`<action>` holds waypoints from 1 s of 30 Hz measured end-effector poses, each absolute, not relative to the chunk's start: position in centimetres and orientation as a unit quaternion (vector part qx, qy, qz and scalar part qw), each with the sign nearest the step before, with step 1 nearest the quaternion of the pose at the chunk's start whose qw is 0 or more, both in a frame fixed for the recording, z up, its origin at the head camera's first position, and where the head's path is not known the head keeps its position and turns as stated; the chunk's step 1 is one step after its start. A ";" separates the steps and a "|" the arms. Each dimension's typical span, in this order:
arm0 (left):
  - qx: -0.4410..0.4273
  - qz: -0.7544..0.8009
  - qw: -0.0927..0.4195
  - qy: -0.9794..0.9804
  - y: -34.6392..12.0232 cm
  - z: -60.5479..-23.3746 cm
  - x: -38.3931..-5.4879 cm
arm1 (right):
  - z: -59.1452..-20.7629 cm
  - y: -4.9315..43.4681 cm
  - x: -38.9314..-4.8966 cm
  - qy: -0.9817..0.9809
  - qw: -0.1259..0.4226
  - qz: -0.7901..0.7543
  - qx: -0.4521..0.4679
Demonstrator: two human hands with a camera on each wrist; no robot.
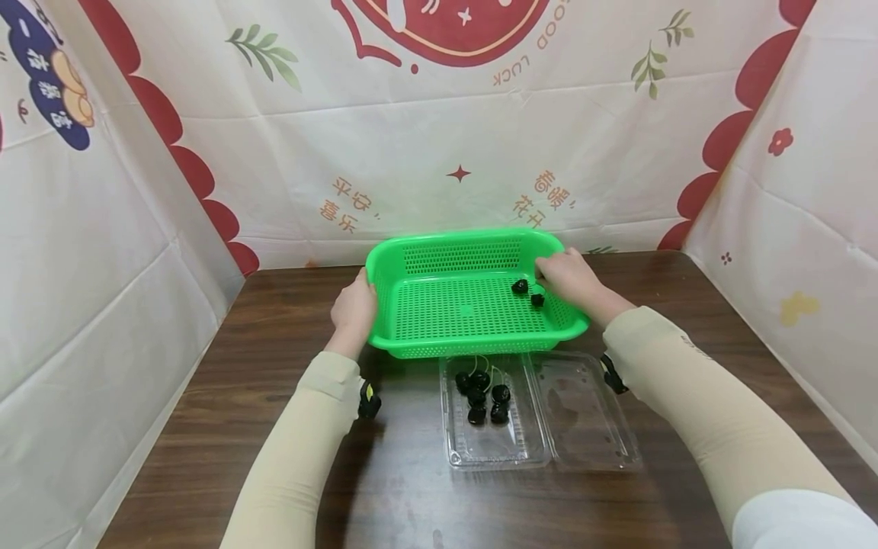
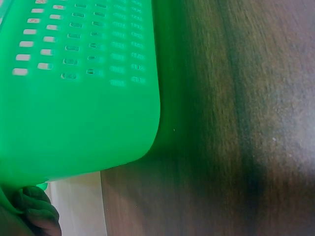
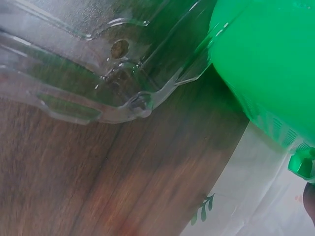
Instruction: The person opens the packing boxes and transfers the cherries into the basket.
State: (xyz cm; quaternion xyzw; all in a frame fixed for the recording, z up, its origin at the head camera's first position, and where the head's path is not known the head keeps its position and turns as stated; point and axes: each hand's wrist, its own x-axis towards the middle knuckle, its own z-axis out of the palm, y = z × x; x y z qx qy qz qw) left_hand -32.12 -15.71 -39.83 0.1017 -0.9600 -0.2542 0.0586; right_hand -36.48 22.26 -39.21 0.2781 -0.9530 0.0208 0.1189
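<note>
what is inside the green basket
Two dark fruits lie inside the green basket, toward its right end; the right hand covers part of that end, hiding anything beneath.

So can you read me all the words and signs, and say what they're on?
"GOOD LUCK": white back cloth, curving beside the red circle.
"平安, 喜乐": same cloth, lower, left of the red star.
"春暖, 花开": same cloth, right of that star.
"一夜暴富", probably: blue patch, slanted and blurry.
Right sleeve: tiny marks, too small to read.
Green basket: none I can make out.
</note>
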 end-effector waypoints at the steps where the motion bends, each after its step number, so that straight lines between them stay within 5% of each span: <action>1: 0.101 -0.254 0.059 -0.960 -15.7 -39.8 -32.1 | -39.2 22.3 -36.4 -0.952 0.120 0.019 0.280; 30: 0.106 -0.251 0.055 -0.961 -15.4 -39.6 -32.0 | -39.1 22.2 -36.5 -0.956 0.089 -0.048 0.275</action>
